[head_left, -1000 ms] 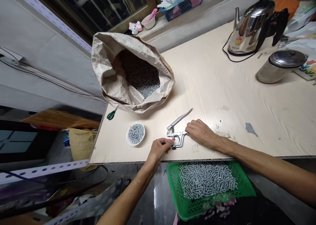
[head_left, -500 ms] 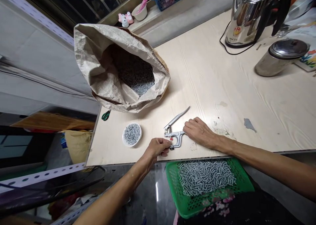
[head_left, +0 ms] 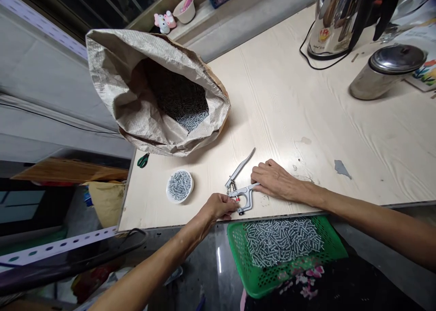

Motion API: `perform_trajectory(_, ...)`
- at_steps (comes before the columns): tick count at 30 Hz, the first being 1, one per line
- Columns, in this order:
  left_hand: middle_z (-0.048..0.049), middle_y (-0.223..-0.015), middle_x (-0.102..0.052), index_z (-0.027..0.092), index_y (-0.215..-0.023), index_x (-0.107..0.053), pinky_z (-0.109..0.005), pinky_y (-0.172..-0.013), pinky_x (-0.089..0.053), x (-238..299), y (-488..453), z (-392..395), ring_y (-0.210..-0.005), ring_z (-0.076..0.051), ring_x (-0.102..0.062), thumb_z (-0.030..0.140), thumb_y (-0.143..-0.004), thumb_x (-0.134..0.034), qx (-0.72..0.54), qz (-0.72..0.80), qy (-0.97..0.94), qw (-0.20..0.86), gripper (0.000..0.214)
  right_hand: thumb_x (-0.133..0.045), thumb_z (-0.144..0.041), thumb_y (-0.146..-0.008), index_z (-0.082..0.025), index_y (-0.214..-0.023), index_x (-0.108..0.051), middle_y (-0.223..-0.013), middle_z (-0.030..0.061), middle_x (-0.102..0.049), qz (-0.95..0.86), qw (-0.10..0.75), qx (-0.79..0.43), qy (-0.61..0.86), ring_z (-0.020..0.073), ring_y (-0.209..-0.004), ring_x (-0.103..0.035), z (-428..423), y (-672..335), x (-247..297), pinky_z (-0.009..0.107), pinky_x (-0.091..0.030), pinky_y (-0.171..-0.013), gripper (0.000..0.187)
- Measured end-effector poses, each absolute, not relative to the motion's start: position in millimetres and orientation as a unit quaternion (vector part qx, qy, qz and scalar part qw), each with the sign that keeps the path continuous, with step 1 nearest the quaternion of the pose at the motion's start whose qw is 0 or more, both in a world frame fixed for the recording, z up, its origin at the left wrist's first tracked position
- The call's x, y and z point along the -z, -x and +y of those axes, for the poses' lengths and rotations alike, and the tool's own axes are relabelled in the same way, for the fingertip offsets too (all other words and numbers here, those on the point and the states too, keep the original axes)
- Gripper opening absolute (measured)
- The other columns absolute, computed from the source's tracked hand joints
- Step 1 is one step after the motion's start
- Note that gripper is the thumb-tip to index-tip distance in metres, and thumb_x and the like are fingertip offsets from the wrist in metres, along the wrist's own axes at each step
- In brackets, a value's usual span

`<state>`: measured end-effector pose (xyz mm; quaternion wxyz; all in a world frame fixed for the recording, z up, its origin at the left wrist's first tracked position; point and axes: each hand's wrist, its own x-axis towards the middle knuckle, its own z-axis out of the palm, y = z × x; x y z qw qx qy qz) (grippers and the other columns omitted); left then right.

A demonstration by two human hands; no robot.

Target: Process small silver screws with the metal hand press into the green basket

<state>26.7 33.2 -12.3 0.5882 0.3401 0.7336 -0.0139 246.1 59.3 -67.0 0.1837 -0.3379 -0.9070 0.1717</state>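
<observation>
Grey snap-fastener pliers [head_left: 247, 201] lie near the table's front edge with their handles spread apart. Their upper handle points up and away, and a spring and a red part show by the jaw. My right hand [head_left: 272, 179] is closed around the end of the lower handle. At the jaw, the fingertips of my left hand [head_left: 221, 206] are pinched together; whatever they hold is too small and hidden to name. To the left stands a white tub [head_left: 191, 188] full of small silvery metal pieces that look like springs or screws.
A large open sack [head_left: 112, 70] holds more metal pieces. Green-handled scissors [head_left: 143, 160] lie at the table's left edge. Below the front edge is a green basket [head_left: 243, 274] of silvery pieces. A kettle [head_left: 327, 33] and a lidded metal canister [head_left: 374, 77] stand back right.
The pliers have turned slightly, their upper handle now steeper and their jaw end nearer the table edge. Both hands stay at the tool. The whole view has shifted a little.
</observation>
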Motion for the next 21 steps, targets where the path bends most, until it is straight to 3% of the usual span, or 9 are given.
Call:
perform_trajectory(3, 0.0065, -0.044, -0.045, 0.015, -0.05, -0.054, -0.023, -0.05, -0.035, 15.3, -28.8, 25.9, -0.045, -0.006, -0.038, 0.04, -0.049, -0.079, -0.006, 0.721, -0.361, 0.592, 0.035, -0.044, -0.029, -0.095, -0.02, -0.103, -0.055, -0.108, 0.0057, -0.058, -0.907, 0.187, -0.161, 0.34, 0.0198, -0.089, -0.044, 69.7, -246.7, 61.1, 0.033, -0.025, -0.074, 0.016)
perform_trajectory(5, 0.0066, -0.042, -0.042, 0.016, -0.047, -0.05, -0.023, -0.047, -0.028, 16.0, -29.9, 21.6, -0.044, -0.006, -0.033, 0.043, -0.052, -0.076, -0.007, 0.708, -0.391, 0.588, 0.038, -0.044, -0.022, -0.094, -0.022, -0.106, -0.056, -0.108, 0.0056, -0.059, -0.908, 0.176, -0.112, 0.362, 0.0208, -0.089, -0.043, 80.5, -243.6, 58.3, 0.034, -0.024, -0.072, 0.017)
perform_trajectory(10, 0.0063, -0.043, -0.038, 0.015, -0.045, -0.051, -0.024, -0.049, -0.022, 15.3, -34.2, 12.7, -0.046, -0.006, -0.028, 0.045, -0.056, -0.069, -0.002, 0.69, -0.453, 0.564, 0.037, -0.045, -0.011, -0.091, -0.02, -0.085, -0.06, -0.081, 0.0036, -0.061, -0.928, 0.127, -0.015, 0.349, 0.0209, -0.084, -0.041, 107.1, -234.2, 56.5, 0.036, -0.023, -0.076, 0.019)
perform_trajectory(21, 0.0048, -0.043, -0.039, 0.014, -0.045, -0.053, -0.023, -0.048, -0.021, 10.4, -47.7, 9.6, -0.047, -0.007, -0.031, 0.04, -0.057, -0.064, -0.009, 0.697, -0.48, 0.533, 0.03, -0.045, -0.015, -0.093, -0.019, -0.083, -0.06, -0.087, 0.0043, -0.061, -0.936, 0.129, -0.003, 0.329, 0.0212, -0.086, -0.041, 120.9, -233.4, 61.7, 0.036, -0.022, -0.072, 0.018)
